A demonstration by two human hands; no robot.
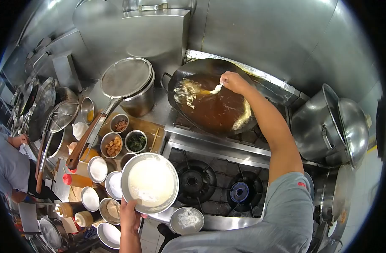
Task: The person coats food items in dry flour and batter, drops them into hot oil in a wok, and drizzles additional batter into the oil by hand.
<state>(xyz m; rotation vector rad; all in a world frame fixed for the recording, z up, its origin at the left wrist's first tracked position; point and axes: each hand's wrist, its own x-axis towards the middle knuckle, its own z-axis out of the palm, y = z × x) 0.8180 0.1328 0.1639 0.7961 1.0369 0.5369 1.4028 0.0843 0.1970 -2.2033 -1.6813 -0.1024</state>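
My right hand [234,82] is closed on a strip of pale batter-coated food [217,89], which hangs over a large black wok [170,90] of brown oil. Frothy pieces float at the wok's left side, and a long pale piece [243,117] lies in the oil at its right. Near the lower middle, my left hand [130,216] grips the rim of a metal bowl [124,184] of creamy white batter [151,181]. Below and to the right of that bowl is a smaller bowl of white powder [188,219].
A burner [239,192] shows a blue flame; another [192,180] sits beside it. Ingredient bowls, bottles and a long-handled strainer [127,78] on a pot [138,101] stand left. Large pots [313,126] stand right. Another person [12,162] is at far left.
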